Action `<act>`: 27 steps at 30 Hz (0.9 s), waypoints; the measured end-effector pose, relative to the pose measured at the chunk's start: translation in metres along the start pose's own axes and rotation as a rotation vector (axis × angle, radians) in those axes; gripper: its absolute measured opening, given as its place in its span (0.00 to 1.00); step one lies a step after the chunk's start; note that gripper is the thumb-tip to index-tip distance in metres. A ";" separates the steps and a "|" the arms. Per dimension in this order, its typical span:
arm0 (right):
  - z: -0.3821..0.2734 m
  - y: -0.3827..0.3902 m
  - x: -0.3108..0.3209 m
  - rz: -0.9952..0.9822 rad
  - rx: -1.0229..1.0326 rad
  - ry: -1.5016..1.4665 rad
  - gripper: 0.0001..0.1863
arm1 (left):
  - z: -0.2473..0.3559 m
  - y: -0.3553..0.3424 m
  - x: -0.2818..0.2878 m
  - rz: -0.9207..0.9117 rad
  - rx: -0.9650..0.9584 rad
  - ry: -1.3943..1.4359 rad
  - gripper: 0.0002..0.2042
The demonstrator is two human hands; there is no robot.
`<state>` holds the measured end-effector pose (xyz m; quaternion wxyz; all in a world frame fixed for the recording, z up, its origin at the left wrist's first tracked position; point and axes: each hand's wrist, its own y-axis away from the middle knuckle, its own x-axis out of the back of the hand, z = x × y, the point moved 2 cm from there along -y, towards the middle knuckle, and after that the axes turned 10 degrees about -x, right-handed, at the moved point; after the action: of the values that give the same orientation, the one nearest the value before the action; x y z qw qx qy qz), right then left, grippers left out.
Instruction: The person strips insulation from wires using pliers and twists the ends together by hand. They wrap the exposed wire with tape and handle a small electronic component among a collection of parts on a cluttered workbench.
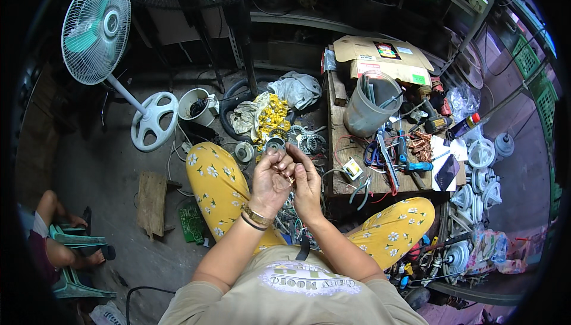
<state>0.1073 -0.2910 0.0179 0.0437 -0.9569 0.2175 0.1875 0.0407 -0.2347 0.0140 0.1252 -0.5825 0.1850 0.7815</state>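
Both my hands meet in front of my body, above my lap. My left hand (269,183), palm turned up and fingers curled, is closed at the fingertips against my right hand (306,189). A thin strand of copper wire (291,179) shows between them, pinched by the fingers; its full length is hard to see. Just beyond the left fingertips is a round grey metal cup-shaped part (275,143); I cannot tell whether it is touched. Below the hands, a tangle of wires and scrap (289,211) lies between my knees.
To the right stands a wooden bench (345,185) with a grey bucket (373,105), pliers (360,191), a hacksaw (388,161) and copper scrap (419,146). A standing fan (98,30), a white pail (196,108) and a small wooden stool (152,205) are left. Another person's legs (56,230) show far left.
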 end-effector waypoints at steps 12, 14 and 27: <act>-0.027 -0.002 -0.010 -0.040 0.448 0.409 0.35 | -0.013 0.000 -0.006 -0.179 -0.162 -0.351 0.10; -0.032 -0.005 -0.012 0.002 0.467 0.459 0.32 | -0.016 0.006 -0.015 -0.127 -0.129 -0.467 0.11; -0.027 -0.065 0.003 0.271 0.292 0.866 0.30 | -0.045 0.017 -0.008 -0.048 -0.321 -0.520 0.22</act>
<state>0.1469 -0.2380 0.0423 0.0581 -0.8939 0.3627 -0.2570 0.0748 -0.2688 0.0130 0.0929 -0.3794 0.0070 0.9205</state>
